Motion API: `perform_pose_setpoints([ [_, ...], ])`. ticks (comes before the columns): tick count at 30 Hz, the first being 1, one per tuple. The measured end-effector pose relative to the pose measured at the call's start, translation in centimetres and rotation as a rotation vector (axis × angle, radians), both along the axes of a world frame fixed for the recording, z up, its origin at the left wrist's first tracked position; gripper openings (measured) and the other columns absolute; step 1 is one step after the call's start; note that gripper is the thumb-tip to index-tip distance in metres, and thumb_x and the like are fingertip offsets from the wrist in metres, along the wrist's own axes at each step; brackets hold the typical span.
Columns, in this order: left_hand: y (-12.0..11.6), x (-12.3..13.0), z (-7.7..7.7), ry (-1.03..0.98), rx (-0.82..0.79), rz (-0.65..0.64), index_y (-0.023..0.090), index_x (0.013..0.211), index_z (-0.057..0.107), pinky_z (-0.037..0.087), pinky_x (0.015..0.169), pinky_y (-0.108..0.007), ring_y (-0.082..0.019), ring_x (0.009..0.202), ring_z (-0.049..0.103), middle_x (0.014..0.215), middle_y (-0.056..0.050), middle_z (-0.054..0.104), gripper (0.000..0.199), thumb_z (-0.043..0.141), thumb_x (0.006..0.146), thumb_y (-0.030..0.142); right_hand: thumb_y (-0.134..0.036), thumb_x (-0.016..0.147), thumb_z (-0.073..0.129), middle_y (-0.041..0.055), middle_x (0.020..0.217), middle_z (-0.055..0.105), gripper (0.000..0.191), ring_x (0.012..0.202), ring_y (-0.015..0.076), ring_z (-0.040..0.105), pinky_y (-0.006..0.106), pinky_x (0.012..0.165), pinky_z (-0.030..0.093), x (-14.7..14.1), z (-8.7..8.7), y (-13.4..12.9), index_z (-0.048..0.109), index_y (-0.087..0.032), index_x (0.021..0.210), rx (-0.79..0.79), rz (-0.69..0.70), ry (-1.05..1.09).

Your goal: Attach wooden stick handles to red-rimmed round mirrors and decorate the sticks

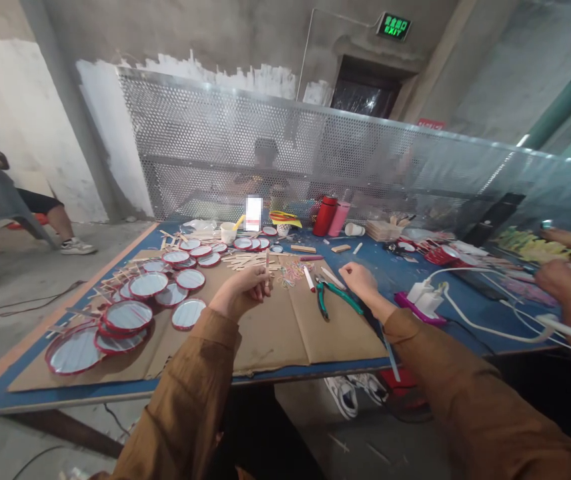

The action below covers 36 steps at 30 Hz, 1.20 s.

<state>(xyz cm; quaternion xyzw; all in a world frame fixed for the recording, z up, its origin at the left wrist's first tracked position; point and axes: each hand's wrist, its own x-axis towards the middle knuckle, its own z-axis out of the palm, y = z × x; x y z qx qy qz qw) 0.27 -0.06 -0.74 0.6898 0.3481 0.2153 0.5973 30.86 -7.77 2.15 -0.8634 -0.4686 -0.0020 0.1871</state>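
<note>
Grey perforated metal forms the screen (205,133) along the far side, behind a blue table (384,267). On its near left and middle lies brown cardboard (265,340), with overlapping red-rimmed discs (128,315) crowding its left part. Teal-handled pliers (343,298) rest at its right, just nearer than the right hand (358,279), whose fingers are curled; I cannot tell whether they grip anything. The left hand (254,283) hovers over the cardboard's middle, fingers pinching a slim piece. Between the hands lies a tangle of coloured loops (293,272). Smallest is that pinched piece, a pale wooden stick (267,265), roughly upright, in the left fingers. To work well, I'd hold it low and lightly, leave its top free for the right hand, keep the pliers clear of the right wrist, and hold the left sleeve off the discs.
</note>
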Motion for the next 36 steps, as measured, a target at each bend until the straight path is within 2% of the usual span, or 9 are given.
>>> perform_pose_setpoints([
  [4,0.4,0.1,0.0,0.038,0.067,-0.027,0.015,0.072,0.053,0.035,0.039,-0.015,-0.007,0.040,0.052,0.057,-0.001,0.063,0.015,0.059,0.082,0.025,-0.029,0.081,0.056,0.0069,0.093,0.076,0.020,0.081,0.0205,0.068,0.026,0.062,0.042,0.5,0.7,-0.8,0.073,-0.021,0.087,0.112,0.015,0.023],
  [7,0.5,0.2,-0.6,-0.003,0.075,0.002,0.016,0.076,0.052,0.036,0.039,-0.015,-0.006,0.040,0.052,0.062,-0.001,0.065,0.010,0.057,0.083,0.022,-0.028,0.077,0.056,0.0048,0.077,0.073,0.016,0.070,0.0177,0.065,0.025,0.062,0.045,-0.7,0.8,-1.0,0.069,-0.019,0.078,0.290,0.130,0.182],
  [10,0.6,0.1,-0.8,0.007,0.048,-0.010,0.015,0.078,0.053,0.037,0.040,-0.016,-0.006,0.040,0.053,0.062,-0.001,0.065,0.006,0.055,0.082,0.019,-0.034,0.075,0.059,0.0041,0.069,0.070,0.019,0.062,0.0165,0.063,0.026,0.060,0.048,-4.2,0.7,-0.7,0.066,-0.018,0.077,0.457,0.287,0.447],
  [14,0.9,-0.1,-0.2,0.039,0.015,-0.093,0.014,0.077,0.053,0.039,0.042,-0.016,-0.007,0.042,0.056,0.065,-0.001,0.066,0.012,0.057,0.084,0.022,-0.044,0.071,0.062,0.0030,0.066,0.068,0.027,0.057,0.0156,0.060,0.027,0.056,0.049,-10.7,0.0,0.5,0.064,-0.018,0.078,0.522,0.469,0.727],
  [16,1.0,-0.1,0.0,0.052,0.013,-0.098,0.014,0.076,0.051,0.039,0.042,-0.016,-0.007,0.042,0.056,0.065,-0.001,0.066,0.014,0.058,0.085,0.023,-0.044,0.071,0.061,0.0021,0.063,0.066,0.026,0.055,0.0145,0.059,0.026,0.056,0.047,-13.5,-0.6,1.3,0.063,-0.018,0.075,0.507,0.508,0.802],
  [19,1.1,0.1,0.1,0.055,0.006,-0.078,0.014,0.080,0.052,0.041,0.042,-0.017,-0.007,0.042,0.057,0.066,-0.001,0.066,0.013,0.055,0.088,0.024,-0.042,0.070,0.059,0.0000,0.061,0.063,0.026,0.051,0.0132,0.054,0.024,0.050,0.041,-16.0,-1.5,2.4,0.064,-0.018,0.077,0.479,0.452,0.823],
  [27,1.3,0.0,0.1,0.077,-0.013,-0.097,0.013,0.086,0.057,0.044,0.045,-0.018,-0.008,0.046,0.060,0.072,-0.003,0.068,0.015,0.057,0.088,0.027,-0.040,0.071,0.059,-0.0039,0.046,0.049,0.022,0.046,0.0122,0.044,0.024,0.046,0.032,-16.3,-3.5,3.0,0.063,-0.019,0.066,0.411,0.523,0.879],
  [32,1.3,0.0,0.2,0.092,-0.052,-0.100,0.011,0.089,0.062,0.044,0.047,-0.019,-0.009,0.046,0.060,0.069,-0.004,0.068,0.017,0.065,0.081,0.026,-0.041,0.068,0.064,-0.0038,0.048,0.051,0.023,0.048,0.0106,0.044,0.023,0.047,0.032,-16.6,-3.6,3.2,0.059,-0.019,0.060,0.399,0.550,0.959],
  [36,1.0,-0.1,0.6,0.114,0.031,-0.068,0.011,0.084,0.062,0.043,0.046,-0.020,-0.009,0.044,0.057,0.059,-0.001,0.063,0.011,0.060,0.083,0.022,-0.045,0.069,0.065,-0.0068,0.044,0.044,0.029,0.043,0.0081,0.038,0.022,0.044,0.029,-16.6,-3.6,3.2,0.055,-0.019,0.059,0.369,0.536,1.025],
])
